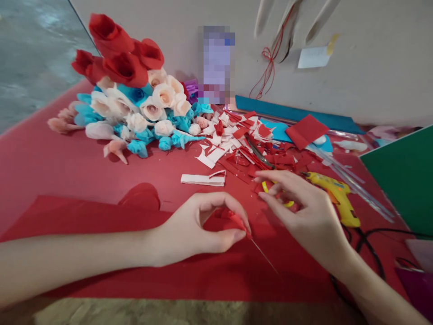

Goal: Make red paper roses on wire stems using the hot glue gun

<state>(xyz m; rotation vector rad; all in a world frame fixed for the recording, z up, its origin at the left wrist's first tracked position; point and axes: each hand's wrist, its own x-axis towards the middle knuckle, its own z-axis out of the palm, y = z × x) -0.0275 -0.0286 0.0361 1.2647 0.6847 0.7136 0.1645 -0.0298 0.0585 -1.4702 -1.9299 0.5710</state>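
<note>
Left hand [184,230] has red paper [237,220] pinched, wire [264,255] poking out; right hand [313,210] kinda half-open, empty, by the scissors [260,155].

I can read no words, labels or numbers anywhere, not even on the pale paper [313,58].

Beyond the left hand [192,228] lies a white paper strip [199,180], beside the right hand [309,210] a yellow plastic glue gun [345,205].
</note>
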